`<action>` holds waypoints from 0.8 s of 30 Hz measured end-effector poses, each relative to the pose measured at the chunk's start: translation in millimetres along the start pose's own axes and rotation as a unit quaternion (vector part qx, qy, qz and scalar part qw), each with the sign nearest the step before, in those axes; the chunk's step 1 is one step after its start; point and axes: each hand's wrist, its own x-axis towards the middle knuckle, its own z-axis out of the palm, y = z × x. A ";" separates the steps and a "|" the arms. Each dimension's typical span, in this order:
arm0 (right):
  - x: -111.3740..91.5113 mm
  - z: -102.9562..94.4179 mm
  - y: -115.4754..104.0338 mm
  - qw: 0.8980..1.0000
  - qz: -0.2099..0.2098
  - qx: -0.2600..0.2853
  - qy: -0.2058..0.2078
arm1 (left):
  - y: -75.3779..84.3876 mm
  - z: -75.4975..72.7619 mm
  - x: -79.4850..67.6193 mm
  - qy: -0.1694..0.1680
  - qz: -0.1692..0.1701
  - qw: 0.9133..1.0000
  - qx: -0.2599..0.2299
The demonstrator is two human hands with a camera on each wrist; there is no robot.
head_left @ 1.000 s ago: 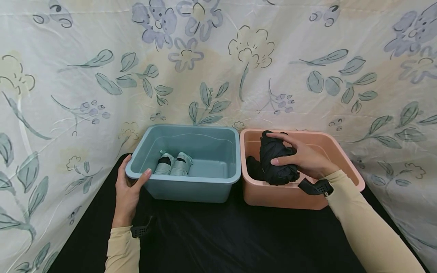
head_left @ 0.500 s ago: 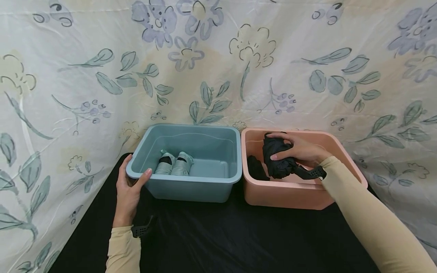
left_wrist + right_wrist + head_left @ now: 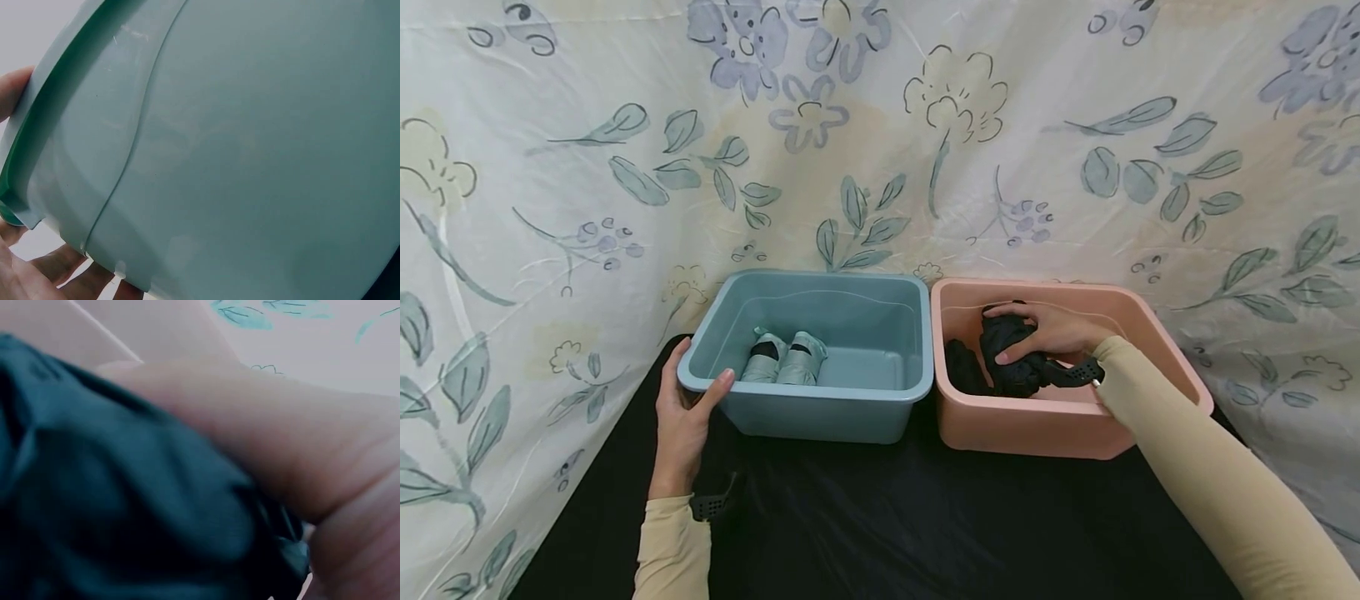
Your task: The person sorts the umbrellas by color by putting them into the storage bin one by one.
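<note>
Inside the pink plastic tub [image 3: 1022,433], my right hand [image 3: 1048,329] grips a black folded umbrella [image 3: 1006,346], its gathered cloth bulging below the thumb. The right wrist view shows the umbrella's shiny dark cloth [image 3: 125,487] close up against the hand. Another black bundle [image 3: 966,367] lies to its left in the same tub, partly hidden by the front wall. My left hand [image 3: 685,417] holds the near left corner of the blue-green tub [image 3: 820,417], thumb at the rim and fingers along the outer side. Two pale green folded umbrellas [image 3: 801,362] with black bands lie side by side in that tub.
Both tubs stand side by side on a black cloth [image 3: 850,517], their neighbouring rims almost meeting. A floral curtain [image 3: 865,150] hangs right behind them and slopes along both sides.
My right hand has lowered the black umbrella from above the front rim down into the pink tub, shifting slightly farther back. My left hand has stayed on the blue-green tub.
</note>
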 end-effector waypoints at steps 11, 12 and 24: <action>3.0 4.9 8.8 1.000 -0.012 0.000 -0.014 | -0.3 -0.3 0.4 0.000 -0.001 1.000 -0.003; 3.2 5.2 8.9 1.000 -0.012 0.014 -0.021 | -0.2 -0.2 0.5 0.000 -0.001 1.000 -0.003; 2.3 5.9 10.0 0.982 0.064 0.171 -0.045 | 0.6 -0.1 1.0 0.000 -0.005 1.000 -0.002</action>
